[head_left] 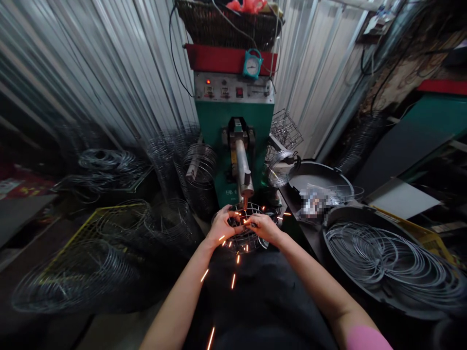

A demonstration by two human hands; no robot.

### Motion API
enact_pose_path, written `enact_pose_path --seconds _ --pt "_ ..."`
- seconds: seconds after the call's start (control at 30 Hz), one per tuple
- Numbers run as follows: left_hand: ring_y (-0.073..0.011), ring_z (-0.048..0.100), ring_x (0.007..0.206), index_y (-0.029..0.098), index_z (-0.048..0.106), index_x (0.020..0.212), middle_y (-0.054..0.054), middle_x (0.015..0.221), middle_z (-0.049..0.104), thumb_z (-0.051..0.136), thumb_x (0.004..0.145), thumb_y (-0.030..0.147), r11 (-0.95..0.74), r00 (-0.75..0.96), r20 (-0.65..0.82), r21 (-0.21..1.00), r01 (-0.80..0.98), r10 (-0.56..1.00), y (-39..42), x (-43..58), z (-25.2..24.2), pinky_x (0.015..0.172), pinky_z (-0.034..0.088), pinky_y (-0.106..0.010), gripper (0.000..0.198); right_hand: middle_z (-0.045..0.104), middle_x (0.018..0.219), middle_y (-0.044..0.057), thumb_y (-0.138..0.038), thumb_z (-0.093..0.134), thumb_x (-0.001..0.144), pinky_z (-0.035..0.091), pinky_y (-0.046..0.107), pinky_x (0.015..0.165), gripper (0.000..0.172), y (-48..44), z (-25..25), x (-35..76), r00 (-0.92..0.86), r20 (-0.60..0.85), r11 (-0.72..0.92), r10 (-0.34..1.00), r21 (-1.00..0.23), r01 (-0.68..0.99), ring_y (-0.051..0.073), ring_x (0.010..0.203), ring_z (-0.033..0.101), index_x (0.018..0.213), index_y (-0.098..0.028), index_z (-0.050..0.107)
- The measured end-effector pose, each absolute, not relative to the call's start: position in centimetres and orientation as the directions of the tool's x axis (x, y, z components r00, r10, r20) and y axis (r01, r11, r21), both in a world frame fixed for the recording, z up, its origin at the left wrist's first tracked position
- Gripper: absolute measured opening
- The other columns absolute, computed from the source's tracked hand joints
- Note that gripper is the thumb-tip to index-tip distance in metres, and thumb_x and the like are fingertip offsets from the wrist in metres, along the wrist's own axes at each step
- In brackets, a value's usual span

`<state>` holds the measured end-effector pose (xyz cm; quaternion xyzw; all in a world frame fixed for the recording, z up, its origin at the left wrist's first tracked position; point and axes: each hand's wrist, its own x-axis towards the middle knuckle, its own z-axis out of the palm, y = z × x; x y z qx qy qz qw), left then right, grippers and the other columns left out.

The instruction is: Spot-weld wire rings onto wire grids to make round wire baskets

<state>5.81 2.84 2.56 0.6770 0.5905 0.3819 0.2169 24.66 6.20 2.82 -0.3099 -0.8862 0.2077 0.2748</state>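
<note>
A round wire basket (245,241) sits under the electrode tip (246,199) of a green spot welder (207,116). My left hand (223,227) is closed around the basket's left side, thumb and fingers on its wires. On the opposite side my right hand (266,228) has its fingers pinched together at the wires just below the electrode. Whether a small separate piece lies in that pinch, I cannot make out. Orange sparks fly from the contact point, several of them dropping toward the dark apron (262,296).
Wire rings hang on the welder's left arm (200,163) and right arm (280,167). Stacked wire rings (76,272) lie at left beside a yellow crate (83,223). At right, a black tub (330,243) holds wire hoops; behind it stands a round pan (317,175). A teal clock (252,64) hangs above.
</note>
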Motion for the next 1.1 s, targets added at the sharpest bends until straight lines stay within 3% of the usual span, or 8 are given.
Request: enact_pose_path --seconds 0.27,0.47,0.63,0.93,1.03,1.1 --pt "-0.0270 0.045 0.121 0.019 0.067 0.074 -0.010 0.129 0.049 0.075 0.051 0.025 -0.155 -0.044 0.231 0.772 0.616 0.972 4.5 5.8 2.8 0.099 0.038 -0.039 0.025 0.068 0.093 0.005 -0.009 0.062 0.076 0.048 0.024 0.074 0.022 7.6 2.5 24.1 -0.617 0.338 0.695 0.711 -0.471 0.543 0.016 0.084 0.064 0.093 -0.021 0.068" --pt "-0.0280 0.046 0.120 0.018 0.067 0.073 -0.010 0.128 0.051 0.076 0.049 0.027 -0.159 -0.057 0.238 0.791 0.590 0.970 5.0 5.5 2.7 0.099 0.039 -0.040 0.027 0.067 0.099 0.006 -0.016 0.064 0.077 0.048 0.026 0.079 0.023 7.3 2.4 24.7 -0.526 0.412 0.664 0.744 -0.545 0.513 0.017 0.090 0.064 0.099 -0.021 0.067" --pt "-0.0279 0.045 0.121 0.019 0.067 0.070 -0.010 0.127 0.051 0.078 0.048 0.029 -0.189 -0.044 0.269 0.774 0.605 0.962 5.6 5.3 3.0 0.100 0.038 -0.040 0.026 0.067 0.086 0.005 -0.014 0.061 0.078 0.048 0.026 0.074 0.012 7.6 2.1 25.5 -0.427 0.401 0.584 0.811 -0.599 0.548 0.016 0.081 0.064 0.086 -0.019 0.068" --pt "-0.0252 0.048 0.119 0.018 0.066 0.072 -0.010 0.126 0.052 0.077 0.050 0.030 -0.170 -0.063 0.273 0.744 0.646 0.960 7.6 5.0 3.3 0.099 0.038 -0.035 0.027 0.065 0.086 0.005 -0.016 0.059 0.078 0.046 0.027 0.072 0.010 9.7 2.7 24.3 -0.391 0.350 0.524 0.851 -0.597 0.607 0.016 0.078 0.061 0.082 -0.020 0.067" --pt "-0.0244 0.047 0.120 0.017 0.065 0.072 -0.011 0.127 0.051 0.076 0.052 0.027 -0.171 -0.054 0.267 0.744 0.645 0.962 7.9 5.0 3.3 0.099 0.038 -0.035 0.025 0.064 0.089 0.005 -0.020 0.062 0.075 0.046 0.029 0.075 0.009 9.1 2.7 24.4 -0.289 0.357 0.460 0.888 -0.687 0.562 0.017 0.082 0.060 0.083 -0.019 0.065" --pt "-0.0243 0.047 0.121 0.017 0.066 0.075 -0.011 0.129 0.049 0.076 0.053 0.027 -0.152 -0.058 0.247 0.748 0.646 0.967 7.7 5.0 3.4 0.100 0.037 -0.035 0.026 0.063 0.088 0.004 -0.024 0.064 0.072 0.046 0.028 0.074 0.018 8.0 1.8 25.0 -0.127 0.318 0.340 0.940 -0.822 0.456 0.017 0.082 0.059 0.089 -0.019 0.062"
